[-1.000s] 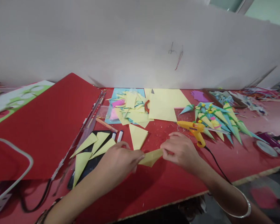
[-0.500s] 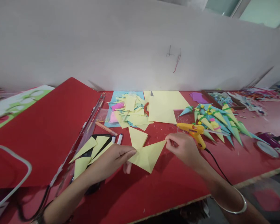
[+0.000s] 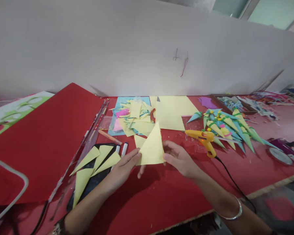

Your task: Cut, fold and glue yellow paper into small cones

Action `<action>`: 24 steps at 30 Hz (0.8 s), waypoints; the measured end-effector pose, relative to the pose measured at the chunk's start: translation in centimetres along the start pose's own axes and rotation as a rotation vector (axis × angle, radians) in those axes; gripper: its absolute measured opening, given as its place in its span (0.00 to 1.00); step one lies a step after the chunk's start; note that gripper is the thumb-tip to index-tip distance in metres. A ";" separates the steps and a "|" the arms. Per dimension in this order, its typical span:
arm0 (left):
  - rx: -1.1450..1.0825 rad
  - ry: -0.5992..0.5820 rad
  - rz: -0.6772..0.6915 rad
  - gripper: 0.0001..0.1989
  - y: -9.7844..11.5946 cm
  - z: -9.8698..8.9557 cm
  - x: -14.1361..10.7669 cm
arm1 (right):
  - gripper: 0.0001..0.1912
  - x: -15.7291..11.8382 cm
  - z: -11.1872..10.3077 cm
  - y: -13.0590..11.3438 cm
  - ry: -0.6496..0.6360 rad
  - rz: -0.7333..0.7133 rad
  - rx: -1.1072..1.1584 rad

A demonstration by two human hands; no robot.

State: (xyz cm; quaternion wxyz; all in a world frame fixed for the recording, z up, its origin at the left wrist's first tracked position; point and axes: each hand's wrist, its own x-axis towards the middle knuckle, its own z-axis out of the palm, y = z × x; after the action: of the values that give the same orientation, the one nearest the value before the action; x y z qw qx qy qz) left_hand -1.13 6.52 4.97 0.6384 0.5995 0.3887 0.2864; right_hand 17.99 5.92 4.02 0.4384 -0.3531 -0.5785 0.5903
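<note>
A yellow paper triangle (image 3: 152, 148) is held up between my hands, its point toward the wall. My left hand (image 3: 127, 163) pinches its left lower corner, thumb in front and fingers behind. At the right edge, my right hand (image 3: 178, 158) grips it between thumb and fingers; some fingertips are hidden behind the sheet. Just behind it, another yellow paper piece (image 3: 139, 141) shows in part on the red table (image 3: 147, 202). Several pointed yellow paper pieces (image 3: 82, 182) lie beside my left forearm on a black flat object (image 3: 88, 191).
A yellow glue gun (image 3: 202, 138) with a black cord lies right of my right hand. Beyond it is a pile of paper cones (image 3: 225, 127). Paper scraps (image 3: 134, 114) and a large yellow sheet (image 3: 170, 112) lie near the wall. A red board (image 3: 46, 147) leans at left.
The yellow paper has turned so its point stands upward. My right hand has moved left and down from the far corner to the sheet's right edge.
</note>
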 end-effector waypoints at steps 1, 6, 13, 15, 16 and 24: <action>-0.013 0.004 -0.004 0.14 -0.2 0.0 0.0 | 0.12 0.1 0.0 0.1 0.016 0.022 0.008; -0.102 0.028 -0.052 0.14 -1.2 -0.1 0.0 | 0.15 0.3 0.1 1.1 0.018 0.061 0.164; -0.073 -0.016 -0.045 0.22 -1.3 0.8 0.0 | 0.16 0.1 0.9 2.6 0.036 0.104 0.339; -0.066 -0.005 -0.052 0.23 -1.5 1.0 0.0 | 0.17 0.0 1.1 2.9 0.056 0.130 0.343; -0.063 -0.003 -0.047 0.22 -1.5 1.0 0.1 | 0.18 0.0 1.1 3.0 0.065 0.139 0.336; -0.007 -0.039 -0.010 0.23 -1.9 1.0 -0.2 | 0.17 -0.3 1.2 2.8 0.075 0.194 0.174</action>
State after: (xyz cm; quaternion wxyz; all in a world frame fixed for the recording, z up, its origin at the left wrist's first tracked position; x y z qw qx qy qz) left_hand -0.56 5.56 3.13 0.6495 0.6006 0.3783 0.2728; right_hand 16.70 5.36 1.31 0.4294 -0.3901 -0.4715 0.6642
